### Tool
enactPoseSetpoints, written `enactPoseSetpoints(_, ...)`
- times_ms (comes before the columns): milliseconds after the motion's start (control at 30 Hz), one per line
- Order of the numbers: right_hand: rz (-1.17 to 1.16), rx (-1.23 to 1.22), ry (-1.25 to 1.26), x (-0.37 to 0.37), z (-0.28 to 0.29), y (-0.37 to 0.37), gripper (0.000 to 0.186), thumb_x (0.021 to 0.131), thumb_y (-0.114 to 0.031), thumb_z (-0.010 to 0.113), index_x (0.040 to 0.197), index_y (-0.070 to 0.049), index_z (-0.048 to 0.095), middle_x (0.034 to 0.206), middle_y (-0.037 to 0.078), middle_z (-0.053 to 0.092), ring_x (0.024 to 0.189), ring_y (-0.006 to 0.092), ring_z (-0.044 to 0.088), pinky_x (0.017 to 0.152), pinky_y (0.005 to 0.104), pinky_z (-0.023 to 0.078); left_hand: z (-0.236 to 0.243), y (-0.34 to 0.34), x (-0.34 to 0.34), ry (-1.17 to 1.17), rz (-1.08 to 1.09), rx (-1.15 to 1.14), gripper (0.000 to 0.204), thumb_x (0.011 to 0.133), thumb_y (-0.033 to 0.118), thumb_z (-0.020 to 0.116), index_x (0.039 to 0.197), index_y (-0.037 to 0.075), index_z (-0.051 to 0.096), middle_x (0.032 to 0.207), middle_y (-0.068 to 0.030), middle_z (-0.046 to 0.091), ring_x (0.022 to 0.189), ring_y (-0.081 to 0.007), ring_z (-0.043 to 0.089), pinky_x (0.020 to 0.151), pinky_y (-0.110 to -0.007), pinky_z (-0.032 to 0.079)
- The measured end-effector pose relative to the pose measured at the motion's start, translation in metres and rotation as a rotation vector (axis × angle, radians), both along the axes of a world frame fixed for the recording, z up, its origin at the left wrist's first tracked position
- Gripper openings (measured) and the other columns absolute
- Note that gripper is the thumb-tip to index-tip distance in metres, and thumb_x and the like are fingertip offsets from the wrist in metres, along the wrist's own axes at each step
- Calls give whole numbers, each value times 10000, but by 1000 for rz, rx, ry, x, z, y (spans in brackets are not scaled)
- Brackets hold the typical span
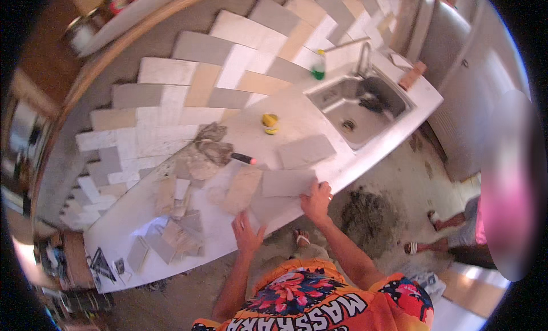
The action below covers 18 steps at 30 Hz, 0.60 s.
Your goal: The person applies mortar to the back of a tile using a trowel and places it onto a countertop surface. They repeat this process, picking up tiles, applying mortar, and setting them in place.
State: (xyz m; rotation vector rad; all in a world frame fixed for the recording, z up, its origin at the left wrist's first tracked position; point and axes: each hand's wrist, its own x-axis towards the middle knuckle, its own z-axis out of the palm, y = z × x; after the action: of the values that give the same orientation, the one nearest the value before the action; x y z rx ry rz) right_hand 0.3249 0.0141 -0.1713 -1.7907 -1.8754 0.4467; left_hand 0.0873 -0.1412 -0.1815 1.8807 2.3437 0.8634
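A herringbone pattern of grey, cream, white and tan rectangular wall tiles (228, 74) covers the backsplash above a white countertop (297, 117). Loose grey stone tiles (288, 182) and a beige marbled tile (242, 188) lie on it beside a mound of grey-brown mortar (202, 157), from which a trowel with a black-and-red handle (244, 158) protrudes. A small yellow round container (270, 122) stands near a dull silver steel sink (359, 103), and a clear bottle of green liquid (318, 65) sits at the basin's corner. The worker's orange short-sleeved shirt (319, 299) carries a red, pink and blue floral print with bold white lettering.
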Motion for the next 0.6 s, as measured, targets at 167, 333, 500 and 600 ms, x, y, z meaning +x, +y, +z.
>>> enactPoseSetpoints(167,61,210,169,16,-23,-22,609,846,-123,732,1399,33,532,1190,277,537,1125,465,528,959,571,441,6,-87,-39,-399,-59,-134,425,898,419,798,1136,72,736,962,-112,710,885,-309,706,806,-441,567)
enactPoseSetpoints(333,76,403,137,1,-33,-91,375,857,-76,733,1194,32,610,1067,242,578,1011,460,578,891,521,487,-94,-255,-89,-519,338,-109,371,912,383,787,996,30,711,820,-135,682,714,-295,657,701,-425,538)
enactPoseSetpoints(500,206,-256,111,27,-133,-186,338,932,-344,715,950,-7,705,824,238,694,808,423,700,767,522,550,-193,-475,-118,-681,1024,-342,339,912,337,757,898,0,721,825,-139,734,699,-279,659,656,-431,529)
enactPoseSetpoints(600,406,-657,-422,111,-237,-238,396,909,-457,711,977,-71,765,912,182,755,882,367,745,781,493,584,-214,-552,-115,-648,1241,-370,417,917,420,720,924,3,742,856,-156,754,767,-305,713,695,-460,565)
